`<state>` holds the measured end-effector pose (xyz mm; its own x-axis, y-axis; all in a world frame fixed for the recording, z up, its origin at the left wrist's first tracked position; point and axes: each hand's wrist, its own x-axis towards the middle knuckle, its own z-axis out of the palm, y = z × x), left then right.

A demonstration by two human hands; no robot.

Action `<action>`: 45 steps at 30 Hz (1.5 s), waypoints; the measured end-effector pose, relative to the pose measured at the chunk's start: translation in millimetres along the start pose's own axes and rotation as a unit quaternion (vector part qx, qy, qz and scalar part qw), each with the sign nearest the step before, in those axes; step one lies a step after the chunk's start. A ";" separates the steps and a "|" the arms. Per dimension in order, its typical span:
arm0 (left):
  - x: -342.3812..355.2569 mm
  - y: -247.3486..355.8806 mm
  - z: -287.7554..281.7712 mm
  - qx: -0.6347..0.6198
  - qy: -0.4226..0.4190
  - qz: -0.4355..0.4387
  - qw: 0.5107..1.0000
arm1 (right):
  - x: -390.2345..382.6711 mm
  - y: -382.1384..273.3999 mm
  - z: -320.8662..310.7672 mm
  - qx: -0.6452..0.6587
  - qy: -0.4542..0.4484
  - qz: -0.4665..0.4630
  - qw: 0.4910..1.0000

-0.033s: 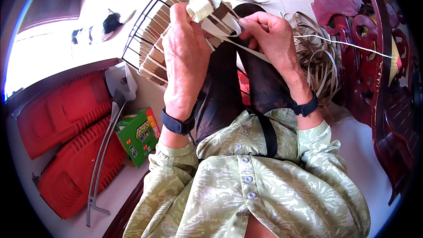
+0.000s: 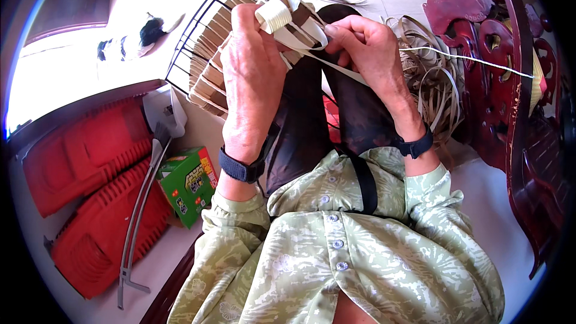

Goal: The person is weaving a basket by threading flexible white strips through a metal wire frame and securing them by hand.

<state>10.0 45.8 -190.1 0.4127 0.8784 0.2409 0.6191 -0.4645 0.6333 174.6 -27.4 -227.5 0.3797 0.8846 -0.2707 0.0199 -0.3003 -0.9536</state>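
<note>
A half-woven basket with a black wire frame and beige flat strips leans at my knees. My left hand is closed on its near edge, fingertips partly hidden behind the work. Beside the left fingers sits a small cream ribbed roll. My right hand pinches a narrow cream strip between thumb and forefinger. The strip makes a loop between the two hands, and a length of it trails down under the right palm.
To the right lie a heap of loose beige strips and a carved dark-red wooden seat, with a white cord running to it. On the left are red plastic pieces, a green box and a long grey-handled tool.
</note>
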 end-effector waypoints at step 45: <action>-9.7 8.0 -19.1 -0.316 -0.009 -0.098 0.944 | -1.3 -24.6 15.0 0.167 -0.167 -0.057 0.970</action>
<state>-1.8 35.7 -173.3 0.3463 0.9360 0.0638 0.1658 -0.1280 0.9778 159.8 -15.8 -205.7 0.0698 0.9884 -0.1349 -0.2785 -0.1106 -0.9540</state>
